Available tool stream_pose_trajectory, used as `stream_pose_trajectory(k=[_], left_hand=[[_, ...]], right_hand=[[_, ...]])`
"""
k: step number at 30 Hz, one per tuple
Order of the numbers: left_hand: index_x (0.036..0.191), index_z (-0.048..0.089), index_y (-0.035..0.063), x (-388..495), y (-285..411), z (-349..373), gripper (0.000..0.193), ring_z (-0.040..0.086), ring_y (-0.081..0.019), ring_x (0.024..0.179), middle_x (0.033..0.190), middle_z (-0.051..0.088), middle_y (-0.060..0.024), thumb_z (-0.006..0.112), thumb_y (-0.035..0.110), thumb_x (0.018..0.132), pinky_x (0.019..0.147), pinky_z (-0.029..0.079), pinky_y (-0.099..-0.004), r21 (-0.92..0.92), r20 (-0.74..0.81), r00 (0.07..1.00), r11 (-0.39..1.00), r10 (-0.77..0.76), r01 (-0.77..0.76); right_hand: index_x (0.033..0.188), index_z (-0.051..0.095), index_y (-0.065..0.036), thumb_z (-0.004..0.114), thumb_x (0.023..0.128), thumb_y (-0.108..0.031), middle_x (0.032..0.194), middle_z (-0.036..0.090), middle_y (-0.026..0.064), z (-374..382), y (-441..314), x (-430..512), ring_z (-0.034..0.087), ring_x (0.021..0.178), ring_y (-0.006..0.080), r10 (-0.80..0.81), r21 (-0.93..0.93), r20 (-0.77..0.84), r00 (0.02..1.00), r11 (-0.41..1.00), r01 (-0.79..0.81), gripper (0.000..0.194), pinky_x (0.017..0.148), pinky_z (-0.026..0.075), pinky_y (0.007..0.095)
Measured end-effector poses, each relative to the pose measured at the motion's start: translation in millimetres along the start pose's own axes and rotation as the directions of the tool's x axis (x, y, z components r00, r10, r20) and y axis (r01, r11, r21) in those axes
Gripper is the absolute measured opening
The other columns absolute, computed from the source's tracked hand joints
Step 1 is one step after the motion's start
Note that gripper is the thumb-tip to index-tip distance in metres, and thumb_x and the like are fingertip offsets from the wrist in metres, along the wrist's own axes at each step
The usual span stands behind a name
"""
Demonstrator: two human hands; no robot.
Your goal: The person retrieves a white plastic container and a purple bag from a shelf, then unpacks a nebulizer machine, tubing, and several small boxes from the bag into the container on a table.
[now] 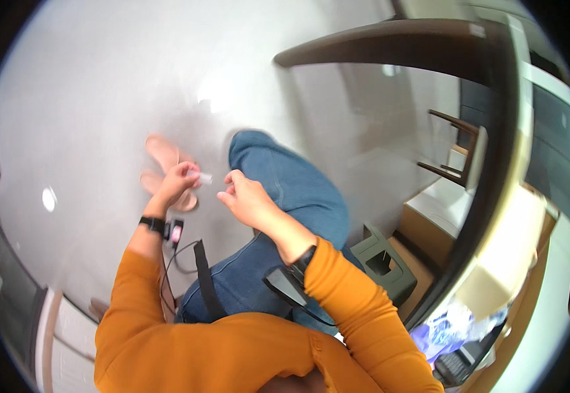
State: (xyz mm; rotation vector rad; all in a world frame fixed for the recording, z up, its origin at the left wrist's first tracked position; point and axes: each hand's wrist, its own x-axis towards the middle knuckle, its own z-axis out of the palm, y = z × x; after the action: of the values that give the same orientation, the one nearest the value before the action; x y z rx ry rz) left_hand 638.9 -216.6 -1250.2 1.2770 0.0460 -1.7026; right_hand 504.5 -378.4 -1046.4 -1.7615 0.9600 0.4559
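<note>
My left hand [180, 182] pinches a small translucent whitish piece [205, 178] between thumb and fingertips; what it is cannot be made out. To its right, my right hand [248, 199] hovers beside the knee of my blue jeans [289, 182], holding nothing, with a gap between thumb and bent index finger. Below the left hand, a pair of pinkish flat shoes [162, 150] lies on the pale floor, partly covered by that hand. A black band with a small lit device [176, 232] is on my left wrist. Another dark device [285, 285] sits at my right wrist.
A dark table leg [378, 44] juts in at upper right. Beneath and beyond are a wooden-legged stool [471, 157], a box [427, 226] and a grey-green plastic item [383, 265]. A plastic bag [447, 329] lies at lower right. A thin cable [168, 275] hangs near my lap.
</note>
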Motion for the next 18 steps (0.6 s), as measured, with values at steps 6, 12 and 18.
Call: stream_pose_trajectory(k=[6, 12, 18], left_hand=[[0.104, 0.062, -0.0032, -127, 169, 162, 0.019, 0.068, -0.0128, 0.074, 0.087, 0.068, -0.0074, 0.054, -0.011, 0.089, 0.066, 0.056, -0.0263, 0.484, 0.268, 0.847, 0.696, 0.46, -0.531], [0.101, 0.059, -0.0033, -236, 213, 337, 0.014, 0.07, -0.0127, 0.073, 0.086, 0.071, -0.0112, 0.06, -0.007, 0.088, 0.067, 0.055, -0.0248, 0.298, 0.619, 0.553, 0.485, 0.558, -0.822], [0.104, 0.06, 0.0005, -287, 230, 480, 0.021, 0.068, -0.0227, 0.076, 0.086, 0.068, -0.0124, 0.065, -0.002, 0.084, 0.069, 0.053, -0.032, 0.048, 0.835, 0.017, -0.042, 0.55, -0.998]], right_hand=[[0.12, 0.055, -0.003, 0.07, 0.085, -0.014, 0.106, 0.062, 0.0194, -62, -42, -103, 0.062, 0.092, 0.0352, -0.344, 0.052, -0.416, 0.842, 0.915, 0.4, 0.039, 0.079, 0.051, 0.0399], [0.106, 0.064, -0.003, 0.069, 0.083, -0.005, 0.095, 0.064, 0.0131, -131, -55, -282, 0.064, 0.075, 0.0261, -0.411, -0.261, -0.759, 0.504, 0.902, 0.343, 0.024, 0.069, 0.051, 0.0341], [0.104, 0.062, -0.002, 0.065, 0.079, 0.003, 0.099, 0.062, 0.0172, -180, -26, -429, 0.063, 0.083, 0.0366, -0.4, -0.4, -0.916, -0.024, 0.911, 0.096, 0.026, 0.071, 0.052, 0.0386]])
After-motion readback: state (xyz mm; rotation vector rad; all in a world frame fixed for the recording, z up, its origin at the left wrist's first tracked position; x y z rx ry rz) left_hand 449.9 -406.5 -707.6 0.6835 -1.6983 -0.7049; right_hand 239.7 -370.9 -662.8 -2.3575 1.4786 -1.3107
